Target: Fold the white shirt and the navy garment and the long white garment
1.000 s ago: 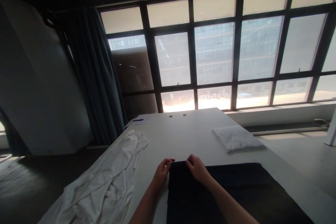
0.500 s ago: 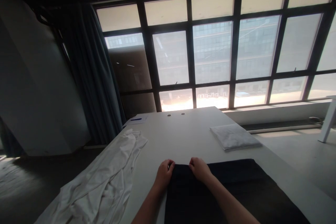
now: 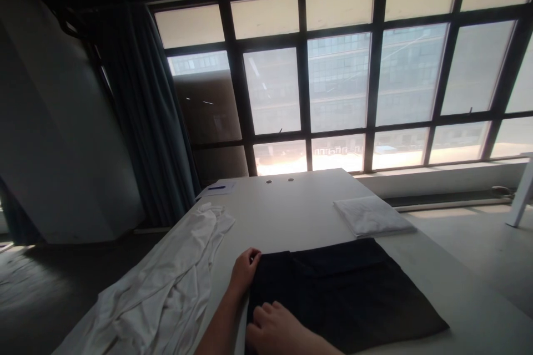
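Observation:
A dark cloth (image 3: pixel 345 288) lies folded flat on the white table (image 3: pixel 300 211) in front of me. My left hand (image 3: pixel 244 270) grips the cloth's far left corner, fingers curled over the edge. My right hand (image 3: pixel 277 333) rests near the cloth's near left part at the bottom of the view, fingers bent down onto the fabric; whether it pinches the cloth I cannot make out.
A crumpled white garment (image 3: pixel 166 288) sprawls over the table's left side and edge. A folded white cloth (image 3: pixel 372 217) lies at the right. Paper with a blue pen (image 3: pixel 216 188) sits at the far left corner. Large windows and a curtain stand behind.
My right hand has drawn back from the cloth's far edge to its near left part. The cloth now shows as a shorter rectangle shifted left. My left hand stays at the far corner.

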Demonstrator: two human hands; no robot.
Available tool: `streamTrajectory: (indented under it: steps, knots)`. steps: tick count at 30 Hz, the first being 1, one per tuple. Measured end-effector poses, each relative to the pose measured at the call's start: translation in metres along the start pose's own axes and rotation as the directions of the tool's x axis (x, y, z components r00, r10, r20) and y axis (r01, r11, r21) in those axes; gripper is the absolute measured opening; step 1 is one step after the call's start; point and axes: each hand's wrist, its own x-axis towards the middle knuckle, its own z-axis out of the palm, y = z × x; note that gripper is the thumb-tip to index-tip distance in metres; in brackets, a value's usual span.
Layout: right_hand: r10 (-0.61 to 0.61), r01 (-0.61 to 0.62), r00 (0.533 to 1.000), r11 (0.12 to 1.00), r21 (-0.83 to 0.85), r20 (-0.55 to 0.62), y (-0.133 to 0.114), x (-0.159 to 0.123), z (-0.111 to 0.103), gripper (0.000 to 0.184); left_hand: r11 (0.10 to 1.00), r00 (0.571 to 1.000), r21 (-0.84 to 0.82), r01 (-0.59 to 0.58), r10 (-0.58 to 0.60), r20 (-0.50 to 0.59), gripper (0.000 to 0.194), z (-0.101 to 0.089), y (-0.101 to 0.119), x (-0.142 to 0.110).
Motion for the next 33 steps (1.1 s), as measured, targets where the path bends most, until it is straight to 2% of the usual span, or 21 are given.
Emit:
streamTrajectory:
  steps: [2,4,10,13,16,19,20,22,25,26,27,28,31,33]
  knots:
    - [-0.007,0.003,0.999,0.994,-0.106,-0.034,-0.003,-0.002,0.022,0.018,1.000,1.000,0.000,-0.002,0.002,-0.007,0.035,-0.002,0.001,-0.001]
    - [0.007,-0.017,0.998,0.985,-0.173,-0.055,0.001,-0.009,0.036,0.017,1.000,1.000,0.005,-0.007,0.008,-0.017,0.033,-0.001,0.003,-0.001]
    - [-0.042,0.011,0.992,0.968,-0.250,-0.120,0.035,-0.055,0.046,0.012,1.000,0.994,0.008,-0.028,0.029,-0.103,0.030,0.005,0.000,0.001]
    - [-0.044,0.002,0.974,0.983,-0.186,-0.221,0.050,-0.076,0.042,0.011,0.999,0.982,0.001,-0.045,0.044,-0.183,0.036,0.006,0.004,-0.001]
    - [0.042,-0.050,0.972,0.998,-0.030,-0.232,0.058,-0.083,0.029,0.018,0.996,0.974,-0.009,-0.088,0.085,-0.210,0.037,0.005,0.018,-0.014]
    - [0.168,-0.151,0.972,0.983,0.109,-0.167,0.060,-0.081,0.017,0.020,0.985,0.974,-0.022,-0.172,0.167,-0.153,0.032,0.003,0.035,-0.048]
    - [0.198,-0.178,0.969,0.974,0.136,-0.150,0.060,-0.080,0.015,0.021,0.972,0.967,-0.021,-0.234,0.231,-0.108,0.029,0.002,0.037,-0.062]
    - [0.238,-0.214,0.962,0.962,0.169,-0.135,0.058,-0.078,0.013,0.021,0.916,0.916,0.022,-0.400,0.400,-0.003,0.028,-0.001,0.036,-0.092]
    - [0.261,-0.228,0.954,0.951,0.208,-0.147,0.055,-0.077,0.011,0.021,0.712,0.713,0.083,-0.698,0.679,0.174,0.038,-0.007,0.027,-0.123]
    - [0.253,-0.215,0.954,0.951,0.221,-0.163,0.054,-0.078,0.009,0.022,0.655,0.661,0.106,-0.748,0.723,0.200,0.036,-0.011,0.025,-0.128]
    - [0.236,-0.192,0.954,0.954,0.230,-0.184,0.052,-0.078,0.007,0.023,0.626,0.640,0.134,-0.768,0.739,0.212,0.032,-0.014,0.026,-0.131]
    - [0.213,-0.163,0.954,0.959,0.233,-0.212,0.051,-0.079,0.004,0.024,0.627,0.648,0.164,-0.762,0.730,0.219,0.029,-0.018,0.028,-0.133]
    - [0.160,-0.098,0.941,0.972,0.214,-0.296,0.051,-0.082,-0.003,0.023,0.699,0.734,0.228,-0.678,0.625,0.267,0.026,-0.028,0.042,-0.131]
    - [0.130,-0.067,0.947,0.975,0.214,-0.295,0.052,-0.083,-0.005,0.019,0.741,0.770,0.232,-0.630,0.560,0.305,0.020,-0.031,0.050,-0.130]
